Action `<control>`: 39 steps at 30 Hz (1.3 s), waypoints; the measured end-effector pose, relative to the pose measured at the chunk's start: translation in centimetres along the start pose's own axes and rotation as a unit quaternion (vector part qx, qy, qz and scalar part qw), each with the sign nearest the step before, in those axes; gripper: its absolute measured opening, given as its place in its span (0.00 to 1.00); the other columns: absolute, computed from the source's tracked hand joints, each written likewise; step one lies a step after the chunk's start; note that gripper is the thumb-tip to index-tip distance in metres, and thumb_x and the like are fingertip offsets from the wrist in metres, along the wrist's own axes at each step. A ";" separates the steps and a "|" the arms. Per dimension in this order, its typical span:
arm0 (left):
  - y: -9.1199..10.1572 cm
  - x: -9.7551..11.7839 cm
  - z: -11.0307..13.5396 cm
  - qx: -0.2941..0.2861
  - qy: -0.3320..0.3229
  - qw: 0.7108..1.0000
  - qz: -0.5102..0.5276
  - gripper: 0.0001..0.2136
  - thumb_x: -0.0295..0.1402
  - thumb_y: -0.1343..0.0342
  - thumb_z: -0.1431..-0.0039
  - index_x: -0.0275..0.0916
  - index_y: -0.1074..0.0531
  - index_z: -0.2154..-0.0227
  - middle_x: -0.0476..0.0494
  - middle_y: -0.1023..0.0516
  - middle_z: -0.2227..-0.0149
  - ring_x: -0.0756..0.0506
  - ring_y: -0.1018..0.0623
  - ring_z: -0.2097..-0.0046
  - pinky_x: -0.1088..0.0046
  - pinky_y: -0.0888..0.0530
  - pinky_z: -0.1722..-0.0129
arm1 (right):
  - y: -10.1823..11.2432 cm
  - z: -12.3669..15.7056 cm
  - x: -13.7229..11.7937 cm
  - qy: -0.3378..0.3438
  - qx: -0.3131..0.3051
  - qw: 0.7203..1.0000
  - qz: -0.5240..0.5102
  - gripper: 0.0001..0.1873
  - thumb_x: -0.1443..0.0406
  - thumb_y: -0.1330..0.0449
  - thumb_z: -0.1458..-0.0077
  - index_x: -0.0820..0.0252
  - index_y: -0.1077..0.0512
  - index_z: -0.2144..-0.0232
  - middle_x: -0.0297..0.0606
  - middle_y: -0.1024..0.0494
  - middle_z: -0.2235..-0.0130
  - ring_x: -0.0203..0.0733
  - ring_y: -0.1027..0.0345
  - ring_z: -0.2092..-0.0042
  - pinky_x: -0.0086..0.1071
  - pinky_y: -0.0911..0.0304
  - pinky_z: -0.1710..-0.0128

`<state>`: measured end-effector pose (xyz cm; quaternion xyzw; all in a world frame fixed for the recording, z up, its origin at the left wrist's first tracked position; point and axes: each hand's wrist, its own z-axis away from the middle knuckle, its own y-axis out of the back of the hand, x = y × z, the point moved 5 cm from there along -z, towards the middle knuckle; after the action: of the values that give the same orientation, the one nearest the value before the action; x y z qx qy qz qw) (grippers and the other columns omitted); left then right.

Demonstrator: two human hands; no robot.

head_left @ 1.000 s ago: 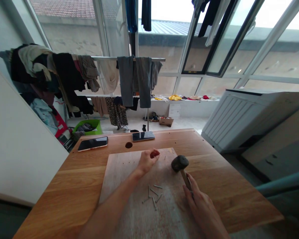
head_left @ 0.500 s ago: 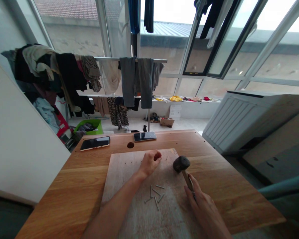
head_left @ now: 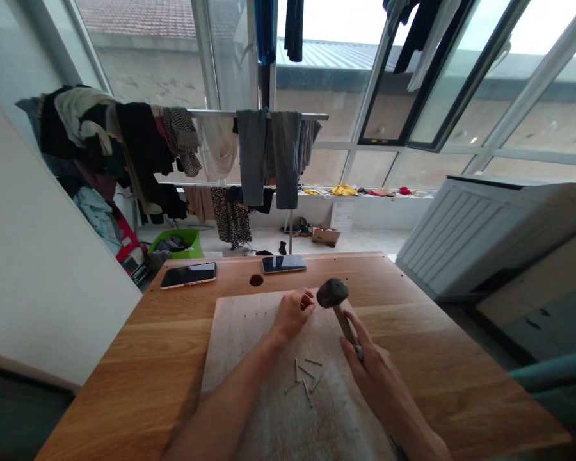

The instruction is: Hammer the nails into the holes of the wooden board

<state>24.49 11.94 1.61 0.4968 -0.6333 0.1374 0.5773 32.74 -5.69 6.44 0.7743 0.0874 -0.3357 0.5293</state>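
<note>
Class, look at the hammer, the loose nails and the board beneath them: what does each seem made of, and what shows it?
Hammer head: probably matte rubber, being dark and dull.
Hammer handle: likely wood, judging by its tan colour; finish too small to tell.
Nails: seemingly metal, with a pale grey sheen.
Board: apparently wood or plywood, its pale surface streaked and worn-looking.

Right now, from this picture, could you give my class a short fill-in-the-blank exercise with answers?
The mallet is in the ____ hand.
Of the board and the table, the loose nails lie directly on the ____.
The phones on the table number ____.
The basket on the floor is coloured ____.

Missing words: right; board; two; green.
</note>
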 end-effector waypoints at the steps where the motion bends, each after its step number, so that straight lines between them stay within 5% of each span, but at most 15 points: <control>1: 0.0 0.1 0.0 0.002 0.002 1.000 0.003 0.10 0.23 0.42 0.48 0.37 0.26 0.62 0.49 0.21 0.70 0.49 0.22 0.69 0.75 0.26 0.66 | -0.2 -0.2 -0.1 0.003 -0.009 1.000 0.009 0.30 0.56 0.56 0.35 0.56 0.47 0.34 0.47 0.25 0.44 0.48 0.29 0.44 0.44 0.34 0.45; 16: 0.1 0.0 0.1 -0.013 0.000 1.000 0.017 0.13 0.22 0.43 0.49 0.38 0.27 0.59 0.49 0.21 0.69 0.48 0.22 0.67 0.74 0.26 0.64 | -1.7 0.3 0.6 0.006 -0.019 1.000 0.021 0.28 0.59 0.55 0.35 0.59 0.44 0.35 0.47 0.29 0.40 0.50 0.34 0.40 0.45 0.34 0.44; 25: 2.2 2.5 1.0 -0.037 -0.054 0.994 -0.082 0.15 0.29 0.39 0.50 0.37 0.30 0.58 0.43 0.29 0.56 0.47 0.24 0.62 0.71 0.25 0.62 | -1.5 5.4 6.1 -0.046 -0.022 0.999 0.013 0.30 0.56 0.52 0.36 0.51 0.47 0.34 0.41 0.31 0.38 0.47 0.37 0.38 0.41 0.35 0.42; 28: 2.3 5.5 3.1 -0.168 -0.158 0.953 -0.197 0.12 0.28 0.41 0.47 0.37 0.30 0.58 0.42 0.26 0.58 0.44 0.23 0.60 0.69 0.26 0.59 | -1.8 6.0 7.5 -0.050 -0.033 0.998 0.011 0.32 0.58 0.51 0.37 0.51 0.48 0.33 0.41 0.31 0.38 0.47 0.36 0.39 0.39 0.34 0.43; 31: 0.5 7.5 6.4 -0.284 -0.238 0.861 -0.348 0.06 0.26 0.41 0.47 0.36 0.28 0.64 0.41 0.23 0.67 0.42 0.22 0.65 0.68 0.27 0.67 | -2.0 5.8 7.5 -0.052 -0.041 0.998 0.019 0.31 0.59 0.52 0.36 0.54 0.48 0.33 0.42 0.34 0.37 0.47 0.38 0.38 0.41 0.36 0.41; 34: -1.9 8.5 9.1 -0.284 -0.269 0.807 -0.443 0.04 0.23 0.43 0.45 0.32 0.27 0.66 0.37 0.23 0.71 0.41 0.23 0.69 0.68 0.30 0.73 | -1.9 5.6 6.6 -0.026 -0.020 0.999 0.025 0.29 0.60 0.53 0.36 0.55 0.47 0.34 0.41 0.36 0.35 0.47 0.41 0.36 0.44 0.40 0.39; 39: -3.4 8.8 10.4 -0.251 -0.287 0.804 -0.456 0.04 0.22 0.46 0.42 0.31 0.28 0.64 0.37 0.24 0.72 0.41 0.24 0.71 0.69 0.33 0.77 | -2.0 6.0 5.8 -0.009 -0.019 1.000 0.016 0.32 0.62 0.55 0.35 0.56 0.54 0.31 0.42 0.40 0.33 0.46 0.48 0.34 0.44 0.44 0.36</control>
<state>22.37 -1.60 4.86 0.5831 -0.4826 -0.4543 0.4698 33.59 -11.36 0.10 0.7623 0.0765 -0.3329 0.5497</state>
